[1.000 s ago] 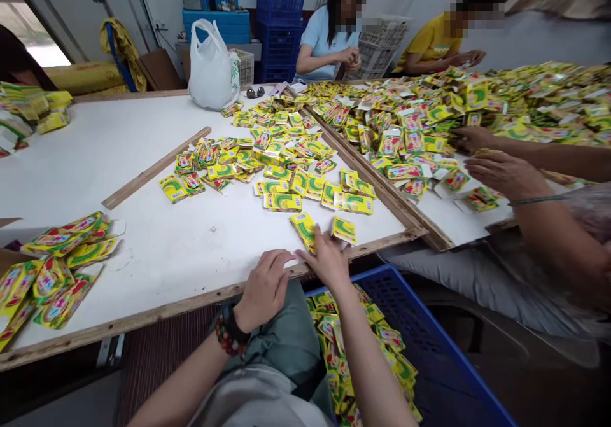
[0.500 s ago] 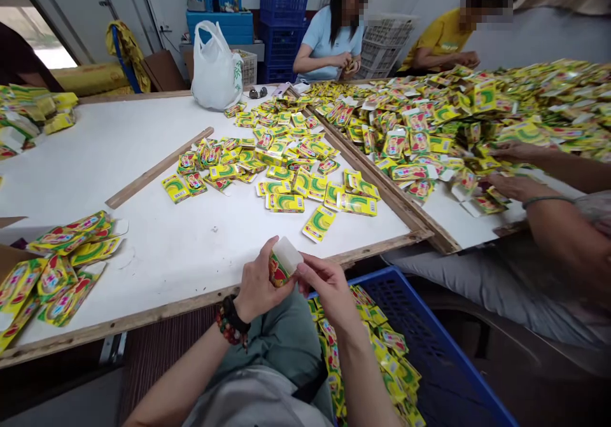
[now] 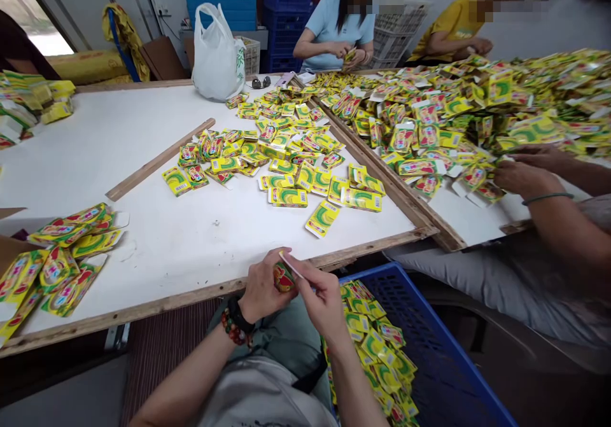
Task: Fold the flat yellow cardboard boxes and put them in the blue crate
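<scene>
My left hand (image 3: pixel 264 290), with beads and a black band at the wrist, is wrapped round a small printed carton (image 3: pixel 283 278) in red, green and yellow. The thumb and fingers of my right hand (image 3: pixel 323 294) pinch the carton's white end flap (image 3: pixel 291 264), which is seen nearly edge-on. Both hands are just over the table's wooden front edge, above my lap. Beyond them on the white table (image 3: pixel 191 242) lie several loose yellow-green cartons (image 3: pixel 323 218). Whatever is inside the held carton is hidden.
A blue crate (image 3: pixel 443 350) of cartons stands below right. Wooden strips (image 3: pixel 162 158) divide the table. More cartons (image 3: pixel 71 249) lie at left and a large heap (image 3: pixel 477 109) at right. A white plastic bag (image 3: pixel 217 64) stands at the back. A co-worker's hands (image 3: pixel 529 172) work at right.
My right fingers have moved up onto the carton's white flap, which has turned from facing the camera to nearly edge-on. The view has shifted slightly. The co-worker's hands at right have come together.
</scene>
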{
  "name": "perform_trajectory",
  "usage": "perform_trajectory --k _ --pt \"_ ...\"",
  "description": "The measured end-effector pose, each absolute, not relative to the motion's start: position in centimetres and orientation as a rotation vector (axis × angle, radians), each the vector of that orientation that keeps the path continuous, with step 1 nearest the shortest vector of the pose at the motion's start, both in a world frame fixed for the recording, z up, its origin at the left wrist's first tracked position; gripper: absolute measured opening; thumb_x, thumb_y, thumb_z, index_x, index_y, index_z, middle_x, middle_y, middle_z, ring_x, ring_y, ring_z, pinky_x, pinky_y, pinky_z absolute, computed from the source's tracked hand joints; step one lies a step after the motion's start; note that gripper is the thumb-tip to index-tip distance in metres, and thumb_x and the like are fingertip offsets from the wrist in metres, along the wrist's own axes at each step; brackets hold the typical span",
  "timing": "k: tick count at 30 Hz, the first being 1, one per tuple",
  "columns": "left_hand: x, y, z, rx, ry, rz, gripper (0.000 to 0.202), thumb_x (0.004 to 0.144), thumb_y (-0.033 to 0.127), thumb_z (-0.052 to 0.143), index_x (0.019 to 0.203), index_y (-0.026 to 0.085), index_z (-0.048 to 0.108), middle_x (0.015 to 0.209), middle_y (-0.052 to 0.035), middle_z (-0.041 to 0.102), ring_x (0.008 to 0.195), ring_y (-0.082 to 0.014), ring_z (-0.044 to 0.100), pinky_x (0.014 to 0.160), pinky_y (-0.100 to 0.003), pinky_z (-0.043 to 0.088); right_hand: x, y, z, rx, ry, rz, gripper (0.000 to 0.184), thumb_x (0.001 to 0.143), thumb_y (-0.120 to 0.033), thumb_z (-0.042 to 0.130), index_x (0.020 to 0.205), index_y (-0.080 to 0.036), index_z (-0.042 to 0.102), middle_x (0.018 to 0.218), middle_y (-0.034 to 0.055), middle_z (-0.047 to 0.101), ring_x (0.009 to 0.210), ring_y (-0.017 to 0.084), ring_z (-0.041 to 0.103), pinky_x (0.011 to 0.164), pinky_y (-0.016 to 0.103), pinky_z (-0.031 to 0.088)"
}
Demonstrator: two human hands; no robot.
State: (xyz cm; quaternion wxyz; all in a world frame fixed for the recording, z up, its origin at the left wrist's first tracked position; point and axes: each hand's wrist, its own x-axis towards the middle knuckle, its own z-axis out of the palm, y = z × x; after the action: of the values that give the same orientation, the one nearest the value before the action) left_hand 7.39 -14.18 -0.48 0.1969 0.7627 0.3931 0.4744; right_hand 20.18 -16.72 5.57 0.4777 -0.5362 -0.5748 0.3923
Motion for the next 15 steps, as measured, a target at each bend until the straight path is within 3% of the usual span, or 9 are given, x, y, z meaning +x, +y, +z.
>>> perform_trajectory --k 2,5,7,12,15 --pt "7.5 -14.3 -0.4 2.117 1.086 1.294 0.066 0.082 0.035 0.061 0.134 0.022 0.022 0.132 -0.0140 0.052 0.108 -0.0212 0.061 0.081 -0.035 0.054 19.6 -17.0 5.7 -1.284 -1.507 0.830 0.031 0.083 -0.028 0.059 0.110 -0.021 0.071 0.103 0.0064 0.072 0.090 0.020 0.069 0.079 0.028 0.054" --pt "7.5 -14.4 -0.3 2.036 1.170 1.176 0.079 0.080 0.033 0.061 0.140 0.019 0.012 0.137 -0.0176 0.048 0.113 -0.0236 0.059 0.086 -0.039 0.052 19.0 -16.6 5.5 -1.426 -1.408 0.714 0.029 0.083 -0.032 0.061 0.105 -0.017 0.074 0.093 0.0074 0.074 0.064 0.014 0.066 0.060 0.023 0.053" --pt "7.5 -14.3 -0.2 1.997 1.203 1.065 0.077 0.077 0.034 0.062 0.138 0.019 0.019 0.130 -0.0160 0.054 0.107 -0.0264 0.062 0.083 -0.042 0.053 18.9 -15.9 5.2 -1.523 -1.310 0.736 0.032 0.085 -0.035 0.059 0.106 -0.015 0.073 0.085 0.0065 0.074 0.049 0.011 0.059 0.048 0.021 0.048" --pt "7.4 -13.9 0.3 1.910 1.186 1.028 0.062 0.076 0.035 0.060 0.129 0.018 0.032 0.118 -0.0125 0.060 0.103 -0.0263 0.063 0.084 -0.041 0.053 19.1 -15.0 5.2 -1.424 -1.432 0.826 0.032 0.086 -0.035 0.058 0.106 -0.015 0.073 0.093 0.0071 0.074 0.068 0.015 0.067 0.064 0.023 0.054" --pt "7.4 -13.9 0.6 1.871 1.228 1.038 0.050 0.077 0.032 0.056 0.121 0.019 0.039 0.116 -0.0110 0.059 0.099 -0.0246 0.063 0.080 -0.039 0.052 19.1 -15.4 5.2 -1.359 -1.619 0.774 0.036 0.086 -0.033 0.059 0.115 -0.015 0.069 0.085 0.0067 0.074 0.057 0.012 0.062 0.057 0.022 0.050"
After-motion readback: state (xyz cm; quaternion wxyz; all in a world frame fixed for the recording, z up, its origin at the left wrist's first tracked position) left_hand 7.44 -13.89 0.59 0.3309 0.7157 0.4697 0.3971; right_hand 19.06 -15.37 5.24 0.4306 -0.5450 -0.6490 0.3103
